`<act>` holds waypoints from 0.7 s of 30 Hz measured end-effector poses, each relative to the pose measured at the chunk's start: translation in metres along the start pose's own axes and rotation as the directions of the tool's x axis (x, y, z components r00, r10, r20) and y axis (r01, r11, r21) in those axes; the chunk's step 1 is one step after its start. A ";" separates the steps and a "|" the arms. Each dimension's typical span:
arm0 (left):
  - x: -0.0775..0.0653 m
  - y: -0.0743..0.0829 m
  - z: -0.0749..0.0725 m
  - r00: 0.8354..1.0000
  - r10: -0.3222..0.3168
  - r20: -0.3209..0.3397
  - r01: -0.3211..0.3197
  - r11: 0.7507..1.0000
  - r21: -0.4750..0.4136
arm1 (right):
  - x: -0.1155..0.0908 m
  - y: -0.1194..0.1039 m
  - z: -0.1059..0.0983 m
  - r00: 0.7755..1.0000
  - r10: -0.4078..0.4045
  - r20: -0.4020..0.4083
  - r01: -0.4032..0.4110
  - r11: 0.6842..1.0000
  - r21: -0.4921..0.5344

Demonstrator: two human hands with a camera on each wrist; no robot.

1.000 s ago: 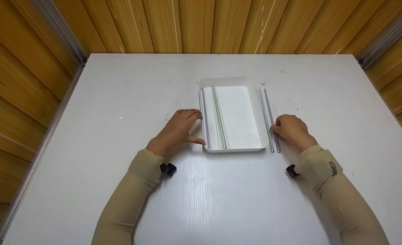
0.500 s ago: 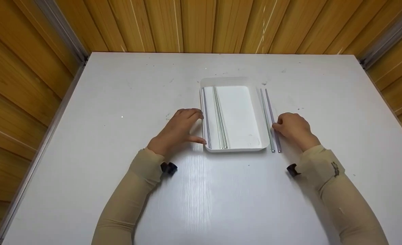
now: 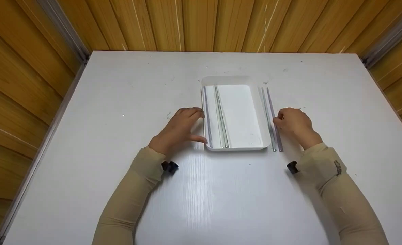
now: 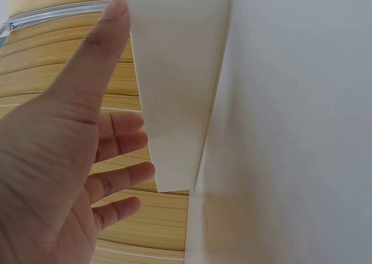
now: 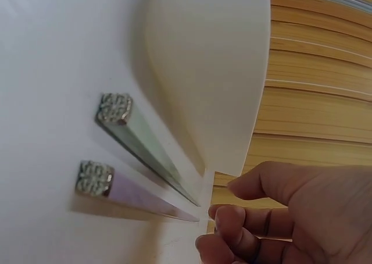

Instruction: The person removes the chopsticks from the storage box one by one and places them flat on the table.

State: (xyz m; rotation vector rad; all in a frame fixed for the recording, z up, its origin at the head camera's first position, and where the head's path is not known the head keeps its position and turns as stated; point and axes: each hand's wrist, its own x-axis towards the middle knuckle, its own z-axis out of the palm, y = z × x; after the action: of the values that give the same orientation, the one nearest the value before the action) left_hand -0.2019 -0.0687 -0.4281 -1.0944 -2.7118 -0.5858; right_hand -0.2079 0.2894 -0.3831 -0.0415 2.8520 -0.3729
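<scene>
a broad white surface fills most of the head view, with wood-patterned panels standing behind it and at both sides. two forearms in tan sleeves reach in over it from the near edge. between the hands sits a white rectangular tray, flat on the surface.

the person's left grip is released, its fingers and thumb spread apart along the outside of the tray's left wall, with the tips at the rim. the right grip has curled fingers, the thumb a little apart from them, beside the sticks to the right of the tray; one cannot tell whether it touches or holds anything.

inside the tray, a purple stick lies along the left wall, and pale green sticks lie close together at a slight slant just left of the middle. outside, just beside the right wall, a second green stick lies nearest the tray, with another purple stick next to it; both show patterned silvery ends.

small black devices sit at the cuffs.
</scene>
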 end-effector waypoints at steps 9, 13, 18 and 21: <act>0.002 -0.001 0.000 1.000 0.001 -0.007 -0.001 1.000 -0.026 | -0.002 -0.010 -0.005 0.999 -0.022 -0.049 0.022 1.000 0.008; 0.001 -0.001 0.000 1.000 -0.005 -0.002 0.005 1.000 -0.028 | -0.002 -0.014 -0.005 0.998 -0.030 -0.063 0.031 0.999 0.012; 0.001 0.000 0.000 0.999 -0.033 0.024 0.034 0.999 -0.027 | -0.002 -0.019 -0.004 0.996 -0.048 -0.074 0.049 0.999 0.007; 0.001 0.001 0.000 0.998 -0.046 0.034 0.047 0.999 -0.028 | -0.003 -0.023 -0.005 0.995 -0.057 -0.084 0.058 0.998 0.008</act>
State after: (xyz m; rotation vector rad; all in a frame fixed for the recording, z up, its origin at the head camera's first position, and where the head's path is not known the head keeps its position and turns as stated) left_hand -0.2020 -0.0672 -0.4279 -1.0596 -2.7723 -0.6209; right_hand -0.2063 0.2689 -0.3723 -0.1085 2.9364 -0.4107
